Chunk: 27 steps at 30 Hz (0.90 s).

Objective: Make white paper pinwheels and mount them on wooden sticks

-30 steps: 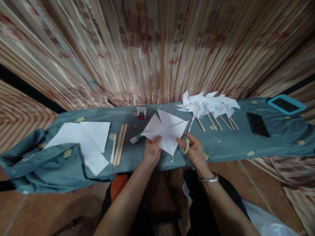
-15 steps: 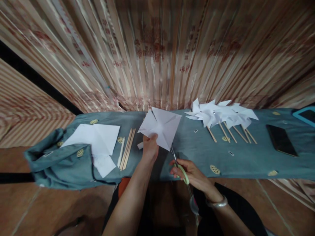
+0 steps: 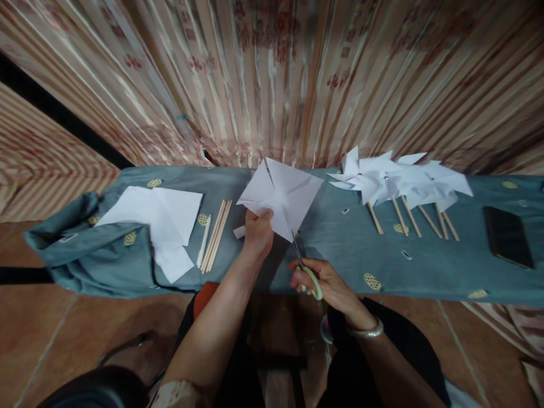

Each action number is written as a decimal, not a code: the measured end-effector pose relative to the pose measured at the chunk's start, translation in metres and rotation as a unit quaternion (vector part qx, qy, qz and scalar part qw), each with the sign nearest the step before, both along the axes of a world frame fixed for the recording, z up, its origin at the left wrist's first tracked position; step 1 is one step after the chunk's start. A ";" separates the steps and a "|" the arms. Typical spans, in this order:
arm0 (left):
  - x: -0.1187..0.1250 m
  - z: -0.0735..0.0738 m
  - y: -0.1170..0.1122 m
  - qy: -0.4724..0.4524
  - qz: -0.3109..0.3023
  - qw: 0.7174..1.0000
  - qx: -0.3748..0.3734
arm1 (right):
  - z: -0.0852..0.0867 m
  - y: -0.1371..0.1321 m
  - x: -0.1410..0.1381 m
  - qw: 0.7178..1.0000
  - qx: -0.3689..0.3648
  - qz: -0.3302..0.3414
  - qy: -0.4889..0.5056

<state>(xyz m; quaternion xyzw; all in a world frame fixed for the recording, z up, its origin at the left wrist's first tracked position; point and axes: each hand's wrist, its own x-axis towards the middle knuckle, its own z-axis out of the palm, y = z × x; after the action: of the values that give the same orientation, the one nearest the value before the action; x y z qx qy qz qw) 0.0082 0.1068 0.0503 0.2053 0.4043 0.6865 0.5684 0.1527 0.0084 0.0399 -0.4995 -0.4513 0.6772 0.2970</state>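
A square of white paper [image 3: 293, 195] with slits running in from its corners is pinched by its left part in my left hand [image 3: 258, 233], thumb on top. My right hand [image 3: 321, 280] is closed around the green handles of a pair of scissors [image 3: 313, 283]. The blades point up and meet the paper's near corner. Left of my left hand, several thin wooden sticks [image 3: 217, 235] lie side by side with a white pen-like stick [image 3: 204, 241]. A small white paper strip [image 3: 239, 232] lies partly beneath the held square.
Several white paper pinwheels [image 3: 395, 178] on wooden sticks lie overlapping at the back right. A black phone [image 3: 508, 237] is at the far right. White paper sheets [image 3: 176, 212] lie at the left by bunched cloth [image 3: 106, 255]. A curtain [image 3: 272, 85] hangs behind the table.
The camera view has tilted down slightly, so the table sits higher in the picture. The scissor blades now reach onto the near corner of the paper. Both hands keep their holds.
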 end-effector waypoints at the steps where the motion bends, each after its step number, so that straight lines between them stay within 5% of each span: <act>1: 0.001 0.001 0.000 -0.003 -0.002 1.000 -0.003 | -0.001 0.000 0.000 1.000 -0.004 0.000 -0.001; 27: 0.004 0.002 -0.004 -0.028 -0.034 0.999 -0.028 | -0.001 0.008 -0.004 1.000 -0.002 -0.014 0.024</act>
<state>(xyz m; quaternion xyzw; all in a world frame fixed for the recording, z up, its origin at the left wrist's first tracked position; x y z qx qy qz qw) 0.0126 0.1032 0.0518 0.1841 0.3998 0.6607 0.6081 0.1485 0.0167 0.0393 -0.4903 -0.4356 0.6853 0.3164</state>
